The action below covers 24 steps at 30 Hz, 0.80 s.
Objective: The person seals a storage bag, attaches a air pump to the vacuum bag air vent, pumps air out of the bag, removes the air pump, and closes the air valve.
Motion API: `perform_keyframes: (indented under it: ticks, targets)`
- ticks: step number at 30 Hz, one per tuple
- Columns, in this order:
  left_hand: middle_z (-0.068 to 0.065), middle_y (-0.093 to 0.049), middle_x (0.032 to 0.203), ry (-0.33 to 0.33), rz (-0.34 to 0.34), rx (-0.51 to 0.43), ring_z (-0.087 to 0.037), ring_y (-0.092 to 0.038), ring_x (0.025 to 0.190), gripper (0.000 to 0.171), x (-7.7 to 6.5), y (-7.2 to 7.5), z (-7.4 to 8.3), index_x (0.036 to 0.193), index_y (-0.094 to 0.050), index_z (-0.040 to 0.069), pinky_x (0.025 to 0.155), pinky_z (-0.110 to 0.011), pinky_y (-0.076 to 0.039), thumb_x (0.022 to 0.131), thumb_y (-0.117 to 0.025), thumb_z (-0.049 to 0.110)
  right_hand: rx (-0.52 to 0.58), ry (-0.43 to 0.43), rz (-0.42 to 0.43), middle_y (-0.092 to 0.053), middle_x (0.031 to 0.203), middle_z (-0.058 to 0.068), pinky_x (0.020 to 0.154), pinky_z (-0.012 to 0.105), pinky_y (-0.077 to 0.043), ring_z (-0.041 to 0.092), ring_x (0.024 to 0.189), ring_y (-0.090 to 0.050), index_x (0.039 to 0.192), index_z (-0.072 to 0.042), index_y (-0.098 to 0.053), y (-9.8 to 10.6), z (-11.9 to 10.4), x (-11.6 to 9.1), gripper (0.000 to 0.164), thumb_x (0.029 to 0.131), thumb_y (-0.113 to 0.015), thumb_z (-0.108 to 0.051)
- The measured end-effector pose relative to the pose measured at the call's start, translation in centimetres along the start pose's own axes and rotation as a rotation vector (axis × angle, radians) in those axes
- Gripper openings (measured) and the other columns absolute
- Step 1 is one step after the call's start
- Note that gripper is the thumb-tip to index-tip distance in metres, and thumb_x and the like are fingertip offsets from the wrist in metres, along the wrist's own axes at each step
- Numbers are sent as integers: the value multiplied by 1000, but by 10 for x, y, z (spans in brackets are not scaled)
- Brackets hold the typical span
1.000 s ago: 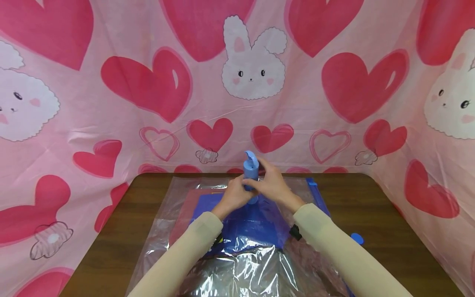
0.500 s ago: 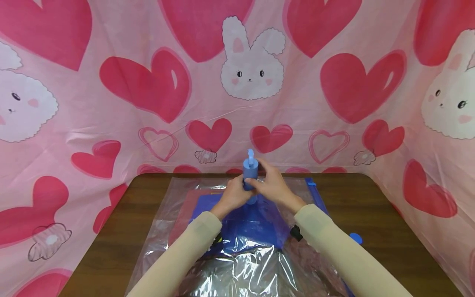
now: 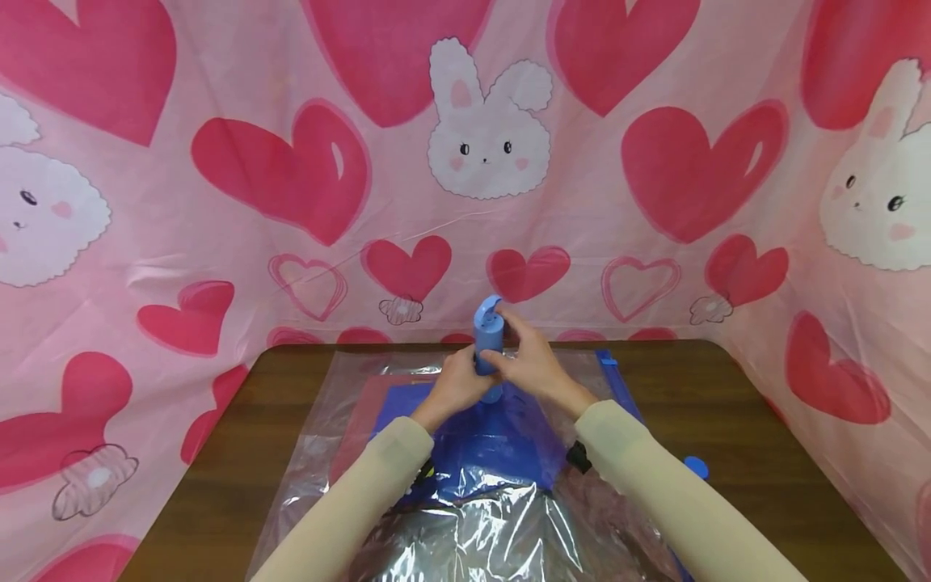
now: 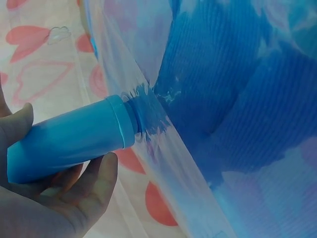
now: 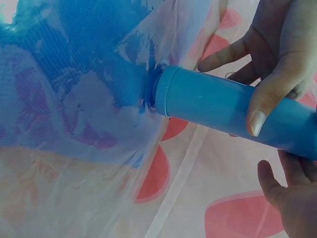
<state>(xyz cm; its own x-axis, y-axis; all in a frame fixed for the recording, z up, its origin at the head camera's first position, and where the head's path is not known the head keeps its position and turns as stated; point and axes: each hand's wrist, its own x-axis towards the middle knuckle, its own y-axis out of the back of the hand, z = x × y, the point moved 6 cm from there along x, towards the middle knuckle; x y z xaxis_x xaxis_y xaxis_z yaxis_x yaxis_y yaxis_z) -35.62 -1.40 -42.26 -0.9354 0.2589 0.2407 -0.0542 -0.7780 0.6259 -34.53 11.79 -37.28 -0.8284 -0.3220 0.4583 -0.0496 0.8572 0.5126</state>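
A blue cylindrical hand-held air pump [image 3: 488,338] stands upright on a clear storage bag [image 3: 487,537], its base against the bag's valve [image 3: 493,394]. Around the pump's left side, the fingers and thumb of my left hand [image 3: 457,378] grip its body. From the right, my right hand [image 3: 537,365] holds it too, thumb across the body and a finger up by the curved piece [image 3: 487,307] on top. The right wrist view shows the pump's collar [image 5: 168,90] pressed to the film. Under the film lies folded blue ribbed cloth [image 4: 218,84].
A dark wooden table [image 3: 698,388] bears the bag, which also holds pink cloth [image 3: 360,424]. A blue zip strip [image 3: 621,380] runs along the bag's right edge. Beside it lies a round blue cap [image 3: 696,466]. Pink heart-printed curtains [image 3: 407,202] enclose the table.
The curved piece on the pump's top has turned, now arching to the upper left with its tip near my right finger. Both hands stay at the pump; the head view has shifted slightly.
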Motion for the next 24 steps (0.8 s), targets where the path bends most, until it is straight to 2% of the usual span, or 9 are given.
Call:
perform_keyframes:
  ticks: [5,9,12,17,24]
  targets:
    - [-12,-76,103,-45,31,31,-34,-73,97,38,2,-2,2,114,-70,4,86,-52,-56,84,-85,22,-54,-49,33,-66,133,13,96,53,-55,33,114,-68,147,-6,-54,1,1,2,70,87,-89,-18]
    - [-13,-77,104,-56,17,46,-37,-73,100,36,2,-4,4,114,-72,4,87,-52,-56,84,-85,20,-78,-90,38,-67,128,9,94,52,-54,29,110,-66,145,-10,-54,1,4,1,72,86,-90,-27]
    - [-13,-76,106,-30,1,31,-36,-73,100,38,2,-4,3,116,-71,4,87,-51,-57,85,-85,21,-48,-89,18,-65,132,11,97,54,-53,30,115,-65,149,-11,-51,1,3,-1,72,89,-87,-23]
    - [-15,-75,111,9,-9,5,-35,-73,102,43,2,-3,1,121,-67,3,90,-51,-57,87,-85,23,-10,-35,-10,-63,138,18,98,58,-53,37,117,-67,152,-3,-48,1,0,-3,68,93,-81,-11]
    - [-13,-75,112,11,-6,-8,-33,-73,101,44,1,-1,1,122,-66,4,90,-51,-57,87,-85,23,-31,-63,-12,-67,132,10,101,51,-53,28,119,-66,154,-15,-50,0,1,0,70,92,-84,-16]
